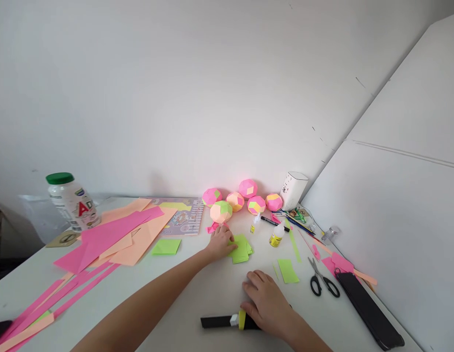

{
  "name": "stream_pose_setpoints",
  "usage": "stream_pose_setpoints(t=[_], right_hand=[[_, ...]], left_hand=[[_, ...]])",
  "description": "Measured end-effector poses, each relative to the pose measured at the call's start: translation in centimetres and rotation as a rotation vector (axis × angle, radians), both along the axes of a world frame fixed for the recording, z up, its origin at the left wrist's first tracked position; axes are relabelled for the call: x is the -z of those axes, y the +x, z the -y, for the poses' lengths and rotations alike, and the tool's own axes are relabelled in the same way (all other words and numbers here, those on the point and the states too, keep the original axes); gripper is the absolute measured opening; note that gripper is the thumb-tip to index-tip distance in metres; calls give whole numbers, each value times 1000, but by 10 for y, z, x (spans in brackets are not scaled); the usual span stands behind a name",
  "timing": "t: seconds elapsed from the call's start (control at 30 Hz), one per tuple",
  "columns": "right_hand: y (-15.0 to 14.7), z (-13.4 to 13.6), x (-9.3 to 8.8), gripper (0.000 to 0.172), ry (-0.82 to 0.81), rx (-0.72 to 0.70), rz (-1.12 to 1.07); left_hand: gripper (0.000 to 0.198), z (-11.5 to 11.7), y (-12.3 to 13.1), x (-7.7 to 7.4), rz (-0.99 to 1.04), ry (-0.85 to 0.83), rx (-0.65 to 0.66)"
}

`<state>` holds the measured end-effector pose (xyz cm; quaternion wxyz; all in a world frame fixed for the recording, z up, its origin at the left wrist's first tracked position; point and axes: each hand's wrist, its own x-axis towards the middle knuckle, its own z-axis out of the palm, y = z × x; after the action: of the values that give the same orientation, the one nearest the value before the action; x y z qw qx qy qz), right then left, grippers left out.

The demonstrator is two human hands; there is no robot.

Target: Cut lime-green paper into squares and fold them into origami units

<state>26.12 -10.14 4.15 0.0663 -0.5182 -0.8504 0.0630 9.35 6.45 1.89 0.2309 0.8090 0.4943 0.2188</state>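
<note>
The left arm reached far forward, the left hand point(219, 242) palm-down with fingers bent on the green paper stack point(240, 249), grip unclear; the right hand point(266, 304) lay loosely spread over the black cutter point(219, 321) on the surface point(212, 291)

White bench point(197, 298) carries pink and peach paper sheets point(117, 234), green paper squares point(240, 249), six folded paper balls point(235, 201) by the wall, two glue bottles point(277, 235), scissors point(323, 282), a green-capped jar point(73, 201), black case point(370, 308).

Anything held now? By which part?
Left hand touches the left edge of the green paper stack; right hand lies flat over the right end of the black-and-yellow tool. Whether either grips cannot be told.
</note>
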Motion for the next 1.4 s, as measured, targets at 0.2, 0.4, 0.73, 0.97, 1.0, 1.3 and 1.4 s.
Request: stream_pose_setpoints(t=[0.2, 0.4, 0.73, 0.97, 1.0, 1.3, 1.4], right_hand=[[1, -7, 2, 19, 33, 99, -291], [-5, -2, -13, 34, -394, 271, -1124], [-20, 15, -19, 27, -574, 190, -1188], [-18, 11, -15, 29, -499, 259, -1193], [-18, 10, -14, 29, -505, 258, -1195], [-18, 6, -5, 32, -527, 301, -1208], [-18, 5, -4, 34, -532, 319, -1216]], left_hand=[[25, 44, -15, -26, 625, -348, 75], [37, 116, -37, -45, 995, -832, 160], [39, 137, -47, -36, 1079, -932, 207], [40, 127, -49, -30, 1059, -959, 250], [39, 126, -49, -30, 1079, -967, 241], [28, 118, -52, -27, 1049, -884, 257], [30, 118, -52, -26, 964, -898, 340]])
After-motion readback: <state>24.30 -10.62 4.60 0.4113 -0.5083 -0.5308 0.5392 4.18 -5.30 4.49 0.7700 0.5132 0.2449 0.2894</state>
